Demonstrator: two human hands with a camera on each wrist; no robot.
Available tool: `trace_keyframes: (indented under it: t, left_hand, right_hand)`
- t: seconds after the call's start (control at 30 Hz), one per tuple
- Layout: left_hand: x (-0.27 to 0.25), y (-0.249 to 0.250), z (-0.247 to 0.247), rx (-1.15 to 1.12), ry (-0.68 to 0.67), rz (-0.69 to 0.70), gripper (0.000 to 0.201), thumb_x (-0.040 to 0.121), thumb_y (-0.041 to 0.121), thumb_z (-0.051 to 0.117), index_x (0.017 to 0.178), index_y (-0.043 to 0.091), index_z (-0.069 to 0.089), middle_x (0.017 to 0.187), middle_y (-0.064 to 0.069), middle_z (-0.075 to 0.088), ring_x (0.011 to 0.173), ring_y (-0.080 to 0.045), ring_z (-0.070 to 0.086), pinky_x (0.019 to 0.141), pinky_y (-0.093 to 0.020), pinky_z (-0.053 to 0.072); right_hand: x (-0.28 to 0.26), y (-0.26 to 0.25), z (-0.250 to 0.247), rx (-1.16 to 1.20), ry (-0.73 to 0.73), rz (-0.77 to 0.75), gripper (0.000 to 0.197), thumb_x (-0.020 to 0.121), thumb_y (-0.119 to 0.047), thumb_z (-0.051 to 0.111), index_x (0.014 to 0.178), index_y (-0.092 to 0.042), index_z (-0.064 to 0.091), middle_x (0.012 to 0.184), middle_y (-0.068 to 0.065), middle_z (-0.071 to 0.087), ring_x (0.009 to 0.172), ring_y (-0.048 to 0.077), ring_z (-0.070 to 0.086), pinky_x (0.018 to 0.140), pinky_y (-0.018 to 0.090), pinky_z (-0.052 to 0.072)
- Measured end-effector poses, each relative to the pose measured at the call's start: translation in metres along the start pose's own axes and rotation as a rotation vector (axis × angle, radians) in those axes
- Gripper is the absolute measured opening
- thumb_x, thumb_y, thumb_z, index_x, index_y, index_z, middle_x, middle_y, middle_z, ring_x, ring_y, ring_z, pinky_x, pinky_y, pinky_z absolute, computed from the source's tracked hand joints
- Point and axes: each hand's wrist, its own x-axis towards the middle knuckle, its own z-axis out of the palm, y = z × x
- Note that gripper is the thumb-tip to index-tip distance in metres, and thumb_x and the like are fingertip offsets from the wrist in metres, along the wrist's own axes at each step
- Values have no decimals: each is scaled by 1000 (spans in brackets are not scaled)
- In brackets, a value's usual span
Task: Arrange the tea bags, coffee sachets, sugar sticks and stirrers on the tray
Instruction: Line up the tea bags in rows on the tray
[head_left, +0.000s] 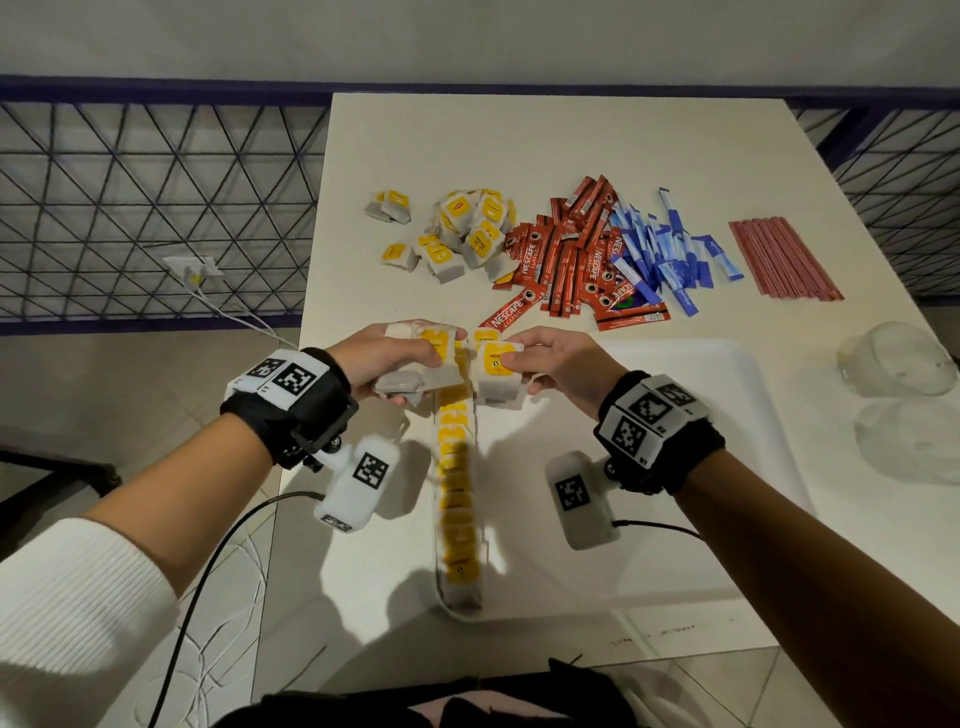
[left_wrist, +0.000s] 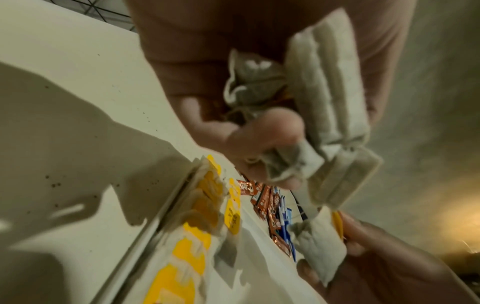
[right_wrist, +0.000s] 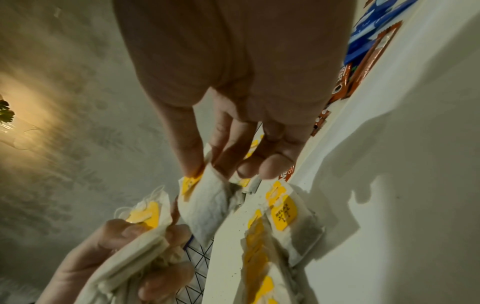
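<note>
Yellow-tagged tea bags (head_left: 457, 483) stand in a tight row down the centre of the white tray (head_left: 727, 467), packed on edge, likely to save room. At the row's far end the left hand (head_left: 384, 358) grips a stack of bags as a supply, while the right hand (head_left: 550, 364) pinches a single bag (head_left: 493, 374) to add next. Coffee sachets (head_left: 566, 260), sugar sticks (head_left: 665, 254) and stirrers (head_left: 784, 260) wait on the counter (head_left: 519, 145), upper right.
</note>
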Motion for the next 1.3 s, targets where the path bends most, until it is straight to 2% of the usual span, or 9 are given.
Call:
trace_keyframes:
  t: [0.17,0.23,0.33,0.5,0.7,0.9,1.03,1.2,1.3]
  left_hand:
    - [0,-1,15,117,-103,-29,56,41,24,71,96,32,65,77,-5,65,46,-14,57,33,-15,41]
    - [1,-4,20,160,-102,-59,56,37,24,72,92,31,63,79,-5,64,52,-16,58,34,-16,43]
    - [3,-8,22,211,-108,-79,61,33,26,72,94,25,62,69,-3,64,44,-13,56,34,-16,43]
    - [1,-12,26,220,-125,-108,45,49,17,66,93,24,60,70,-6,60,35,-8,53,32,-15,42]
    - [2,-19,16,235,-106,-95,79,29,31,70,105,13,60,66,-7,62,38,-12,55,32,-15,41]
    - [-3,-21,-5,189,-45,-79,72,33,33,68,101,13,59,60,-9,65,40,-17,58,32,-15,39]
    - [-5,-23,-15,160,18,-66,82,34,35,67,112,11,59,73,-15,60,39,-15,55,32,-15,38]
    - [-10,-22,-19,92,75,-73,56,34,31,69,88,19,63,63,-6,61,39,-12,54,32,-14,37]
    - [-11,-23,-20,63,123,-103,35,59,17,73,91,13,57,64,-8,61,40,-12,56,33,-14,38]
  right_hand:
    - [-7,1,1,-70,18,-2,10,86,-13,62,96,-12,60,78,1,58,68,8,52,63,19,44]
    - [-9,3,1,-76,42,-5,5,86,-12,62,90,-13,60,76,2,59,66,7,54,62,18,45]
    - [-11,8,1,-70,94,-21,9,84,-11,64,82,-18,58,70,3,62,60,8,56,59,17,48]
    - [-13,16,1,-114,91,-80,15,84,-10,63,93,-21,61,51,-7,62,49,0,57,58,16,52]
    - [-15,16,5,-199,11,-59,7,89,-10,57,96,-12,57,67,3,58,56,6,55,53,13,47]
    - [-7,24,12,-390,-85,42,17,89,-7,57,104,0,61,67,0,56,60,9,54,57,19,44]
    - [5,28,15,-498,-58,55,16,88,-9,58,101,-2,64,65,-2,56,60,9,53,58,20,42]
    - [22,29,17,-539,40,20,18,87,-16,59,100,-7,66,71,-8,53,73,15,52,63,20,41]
    - [29,30,17,-488,97,5,20,87,-17,60,101,-6,67,85,1,59,86,17,53,78,24,43]
